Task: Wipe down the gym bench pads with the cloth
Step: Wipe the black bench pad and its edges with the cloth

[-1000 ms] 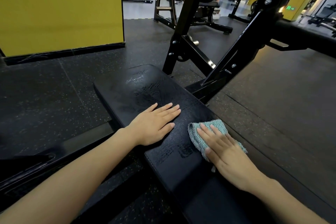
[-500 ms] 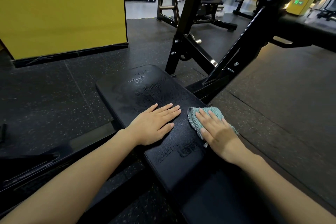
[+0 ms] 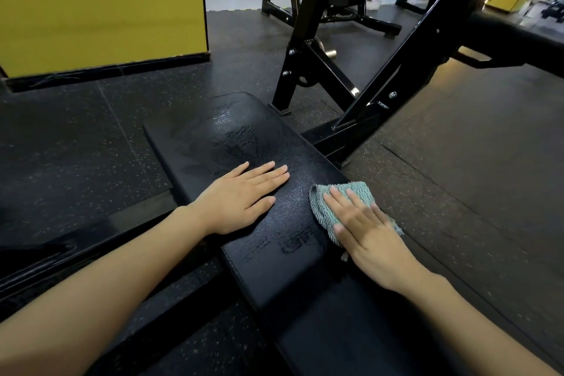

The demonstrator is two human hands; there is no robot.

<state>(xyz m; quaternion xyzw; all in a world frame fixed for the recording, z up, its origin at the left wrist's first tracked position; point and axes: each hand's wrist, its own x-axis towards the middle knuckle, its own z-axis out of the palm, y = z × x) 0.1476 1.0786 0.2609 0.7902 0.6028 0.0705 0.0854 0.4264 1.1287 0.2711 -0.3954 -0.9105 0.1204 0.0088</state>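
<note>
With both forearms reaching forward, the left hand (image 3: 241, 198) lies palm-down on the middle of the black bench pad (image 3: 232, 137), fingers straight, close together and holding nothing. The right hand (image 3: 372, 235) presses a teal cloth (image 3: 319, 207) flat against the pad's right edge, its fingers (image 3: 338, 204) straight and slightly spread on top of the fabric. Compared with one second ago, the right hand and cloth sit farther along that edge, closer to level with the left fingertips. The left hand has not moved. The far half of the pad shows streaky wet smears that catch the light. A stitched seam crosses the pad nearer the person. The cloth is bunched and ribbed, and its right side overhangs the pad above the dark speckled floor (image 3: 457, 192).
</note>
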